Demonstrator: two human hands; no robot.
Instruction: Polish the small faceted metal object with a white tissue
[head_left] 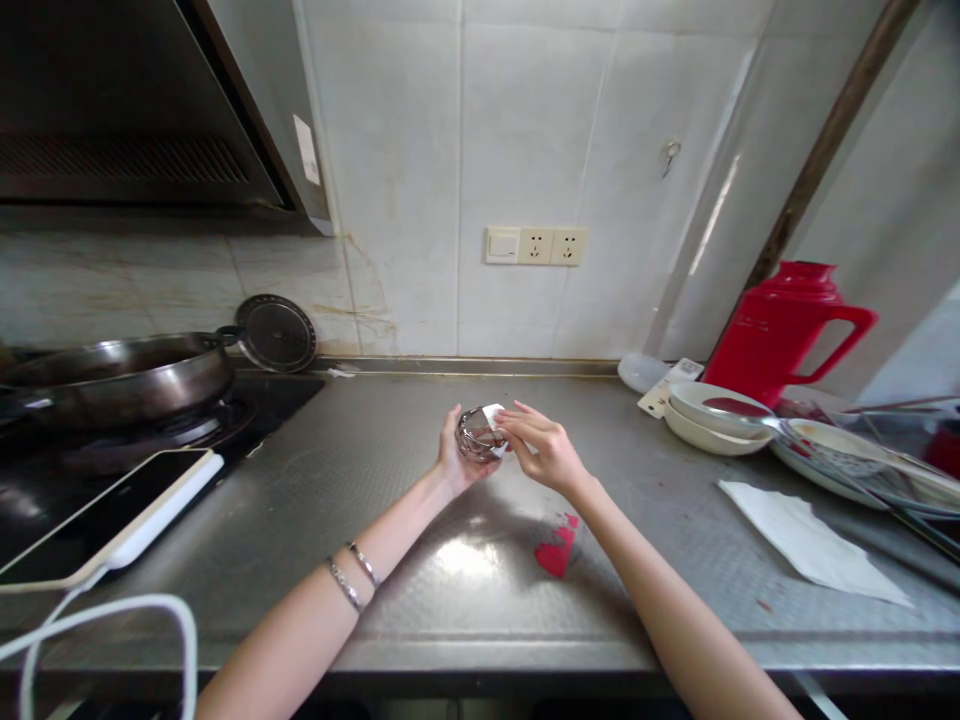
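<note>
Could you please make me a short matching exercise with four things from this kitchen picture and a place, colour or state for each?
Things:
1. Glass dish
2. Pan
3. Flask
4. Napkin

Descriptions:
A. On the black stove
B. Lying at the right of the counter
C. Held in the left hand
D. Red, with a side handle

Right pairs: 1-C, 2-A, 3-D, 4-B.

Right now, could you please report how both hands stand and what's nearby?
Left grip cupping round glassy container. Right grip at white piece by its rim. Red patch on counter, nearer camera.
</note>
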